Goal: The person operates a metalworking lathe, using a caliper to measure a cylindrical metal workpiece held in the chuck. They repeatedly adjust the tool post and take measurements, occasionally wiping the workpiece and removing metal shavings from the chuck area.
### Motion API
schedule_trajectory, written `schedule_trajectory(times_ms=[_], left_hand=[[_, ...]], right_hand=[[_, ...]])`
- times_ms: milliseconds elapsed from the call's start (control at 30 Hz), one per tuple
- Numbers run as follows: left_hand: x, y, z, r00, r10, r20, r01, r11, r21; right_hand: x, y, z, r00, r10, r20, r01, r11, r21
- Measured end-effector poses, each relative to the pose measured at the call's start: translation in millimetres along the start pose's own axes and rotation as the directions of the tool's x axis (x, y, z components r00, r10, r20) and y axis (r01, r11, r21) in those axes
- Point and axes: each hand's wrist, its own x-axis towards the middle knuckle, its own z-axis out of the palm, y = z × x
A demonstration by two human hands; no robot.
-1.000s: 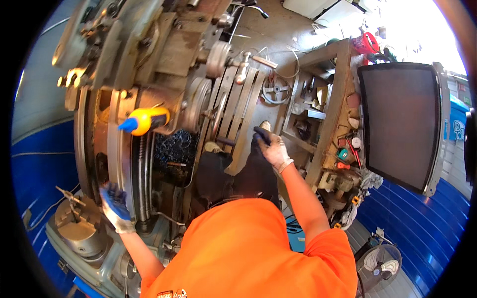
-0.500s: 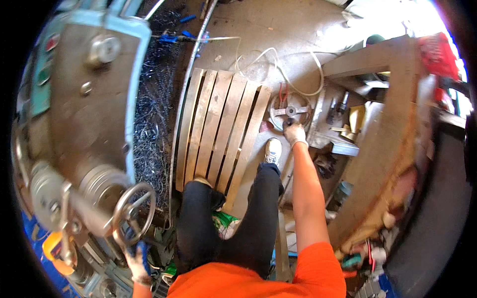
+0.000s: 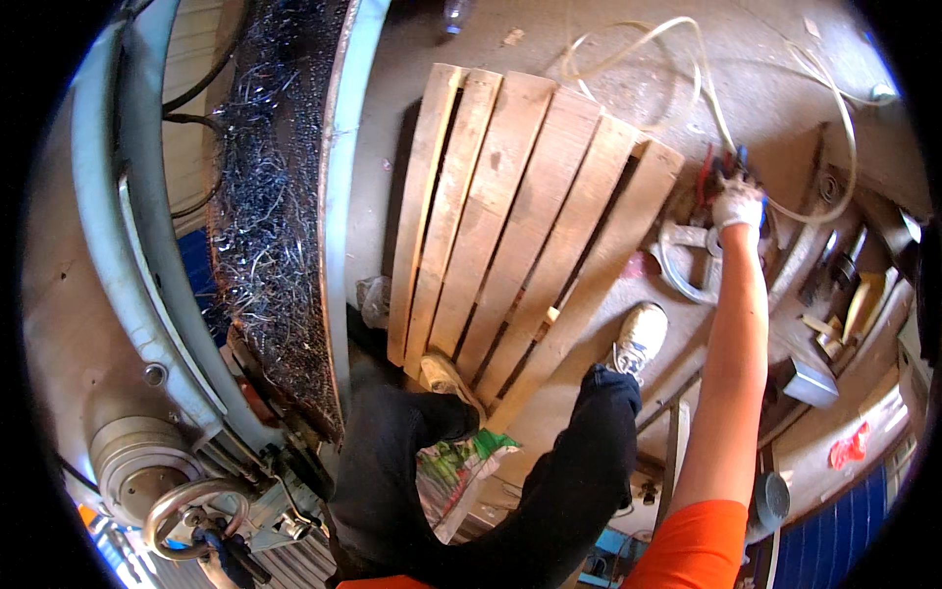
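My right arm stretches forward over the floor. My right hand [image 3: 738,196], in a white glove with dark fingers, looks open, fingers apart, right beside a red-handled tool [image 3: 705,175] that resembles pliers; my fingers partly hide it. Just below that hand lies a round spoked metal wheel [image 3: 677,267], partly covered by my wrist. A pale hose [image 3: 708,83] runs down to the fingertips; whether they touch it is unclear. At the lower left, my gloved left hand [image 3: 224,558] is closed at the rim of a shiny metal handwheel [image 3: 157,520] on the machine.
A slatted wooden platform [image 3: 496,211] lies ahead of me, one shoe [image 3: 449,381] at its near end. Left stands a blue-green machine [image 3: 98,226] beside a trough of curly metal shavings [image 3: 265,196]. Tools and a metal block [image 3: 810,383] lie right. A printed bag [image 3: 456,481] sits between my legs.
The view has swung, so the platform and floor things sit farther right. My right hand has gone from the spoked wheel's near rim to beside the red-handled tool. My left hand stays at the handwheel.
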Motion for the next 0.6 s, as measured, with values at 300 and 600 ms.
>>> schedule_trajectory(times_ms=[300, 600], left_hand=[[-5.1, 9.0, 13.2, 0.998, 0.019, -0.063, -0.013, 0.995, 0.095], [-2.1, 13.1, 30.2, 0.988, -0.097, 0.117, 0.088, 0.993, 0.08]], right_hand=[[0.7, 13.8, 26.7, 0.989, -0.026, -0.147, -0.011, 0.969, -0.246], [-224.7, 16.6, -53.7, 0.986, 0.164, -0.029, -0.125, 0.844, 0.521]])
